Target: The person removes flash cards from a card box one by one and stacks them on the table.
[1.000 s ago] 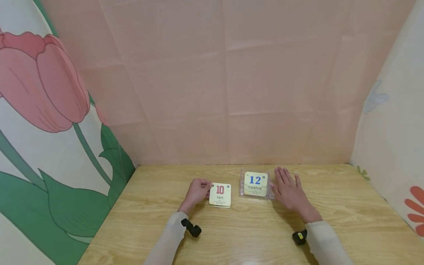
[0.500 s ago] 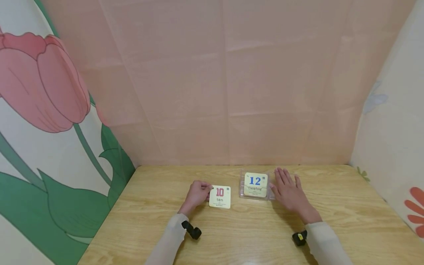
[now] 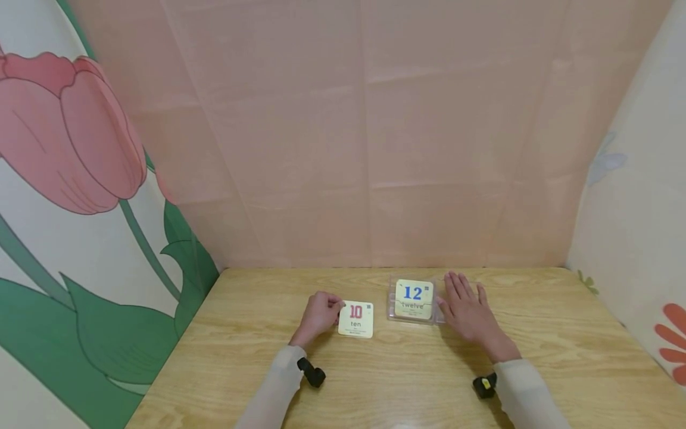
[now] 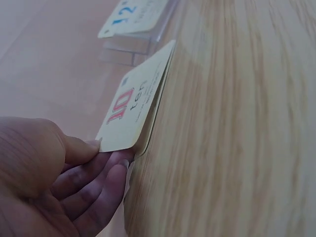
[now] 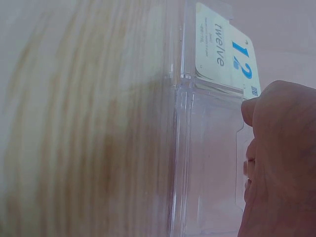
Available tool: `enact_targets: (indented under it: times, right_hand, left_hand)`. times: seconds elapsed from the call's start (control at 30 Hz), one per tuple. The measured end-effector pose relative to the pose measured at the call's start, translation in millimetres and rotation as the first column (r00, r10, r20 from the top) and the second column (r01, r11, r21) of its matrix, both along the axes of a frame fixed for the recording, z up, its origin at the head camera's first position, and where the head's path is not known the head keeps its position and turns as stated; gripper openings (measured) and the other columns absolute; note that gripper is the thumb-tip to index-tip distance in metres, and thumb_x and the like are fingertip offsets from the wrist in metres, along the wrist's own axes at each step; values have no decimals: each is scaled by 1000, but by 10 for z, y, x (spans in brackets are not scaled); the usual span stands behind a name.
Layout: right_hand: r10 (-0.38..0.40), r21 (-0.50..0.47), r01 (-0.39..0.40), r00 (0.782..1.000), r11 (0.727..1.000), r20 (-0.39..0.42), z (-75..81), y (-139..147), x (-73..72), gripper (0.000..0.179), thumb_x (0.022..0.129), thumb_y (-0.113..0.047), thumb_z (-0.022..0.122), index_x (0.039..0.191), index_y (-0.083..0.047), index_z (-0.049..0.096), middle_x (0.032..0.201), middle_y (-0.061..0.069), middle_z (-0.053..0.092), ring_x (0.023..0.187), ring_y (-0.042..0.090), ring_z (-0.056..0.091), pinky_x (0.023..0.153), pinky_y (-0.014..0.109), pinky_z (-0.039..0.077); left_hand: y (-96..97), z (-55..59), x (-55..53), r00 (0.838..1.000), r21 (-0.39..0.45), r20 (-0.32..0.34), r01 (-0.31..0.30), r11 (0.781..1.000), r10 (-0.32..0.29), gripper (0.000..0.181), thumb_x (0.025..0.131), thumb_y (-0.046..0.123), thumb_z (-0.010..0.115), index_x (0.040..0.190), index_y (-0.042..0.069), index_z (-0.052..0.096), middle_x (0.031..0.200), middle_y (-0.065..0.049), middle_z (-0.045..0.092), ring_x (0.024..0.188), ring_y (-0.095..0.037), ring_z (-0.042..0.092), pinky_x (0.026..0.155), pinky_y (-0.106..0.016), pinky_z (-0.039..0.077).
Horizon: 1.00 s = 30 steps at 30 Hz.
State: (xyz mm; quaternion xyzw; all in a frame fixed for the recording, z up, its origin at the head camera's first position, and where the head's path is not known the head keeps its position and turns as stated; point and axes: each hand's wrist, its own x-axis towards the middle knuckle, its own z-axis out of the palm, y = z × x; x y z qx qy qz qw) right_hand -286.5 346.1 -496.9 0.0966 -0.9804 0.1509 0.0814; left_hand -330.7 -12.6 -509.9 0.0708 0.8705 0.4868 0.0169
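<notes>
My left hand (image 3: 320,314) pinches the corner of a cream number card (image 3: 356,319) printed with a red 10 and "ten". Seen from the left wrist, the thumb lies on top of the card (image 4: 126,111) and the fingers are curled beneath; a second card edge shows under it. A card with a blue 12 (image 3: 413,298) and "twelve" stands in the left compartment of a clear plastic case (image 3: 393,316). Over the right part of that case lies my right hand (image 3: 468,310), fingers fairly straight. In the right wrist view its thumb is near the 12 card (image 5: 222,52).
Both hands work over a wood-grain table (image 3: 396,381). A pink cloth (image 3: 370,149) hangs behind its far edge. Printed panels flank it, with a large tulip (image 3: 80,143) on the left and a red flower (image 3: 672,339) on the right.
The 10 card has shifted slightly toward me, and the card edge seen below it a second ago is now hidden in the head view. My right hand has stayed put.
</notes>
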Motion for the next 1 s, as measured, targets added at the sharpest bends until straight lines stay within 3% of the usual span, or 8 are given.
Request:
enact_targets:
  times: [0.37,0.53,0.67,0.87,1.0]
  right_hand:
    - [4,-7,-4,1000,1000,-25,-7,8,15,72,112,-38,44,162,9,23,170,33,21,158,54,17,124,78,6]
    - [1,1,-1,1000,1000,-11,-38,21,-2,72,113,-39,43,163,8,21,171,32,19,158,54,16,125,77,6]
    - [1,2,-1,1000,1000,-8,-56,18,1,72,113,-38,43,163,8,22,171,32,19,158,54,16,125,78,6]
    - [-1,3,1,1000,1000,-9,-41,9,0,72,113,-40,42,163,8,21,171,32,18,159,54,15,125,77,5]
    - [0,-3,0,1000,1000,-11,-14,2,-2,72,113,-39,41,163,9,21,171,32,18,159,54,15,125,77,4]
  left_hand:
    - [-31,35,-1,996,-142,-90,-11,990,-2,16,101,12,70,100,4,84,83,-9,79,60,-5,60,54,-18,49]
    - [-53,27,6,991,-207,-133,-26,978,-2,15,98,11,71,99,6,85,90,-8,81,65,-9,58,56,-20,42]
    - [-66,14,10,990,-207,-143,-26,978,-3,14,97,10,72,97,6,85,98,-9,82,71,-10,61,60,-21,44]
    - [-62,51,1,990,-190,-143,-27,981,0,17,99,11,69,97,5,84,89,-7,79,64,-9,56,55,-22,42]
    - [-47,108,1,986,-193,-165,-25,981,-7,19,100,12,67,99,5,84,92,-7,81,66,-9,58,61,-22,47]
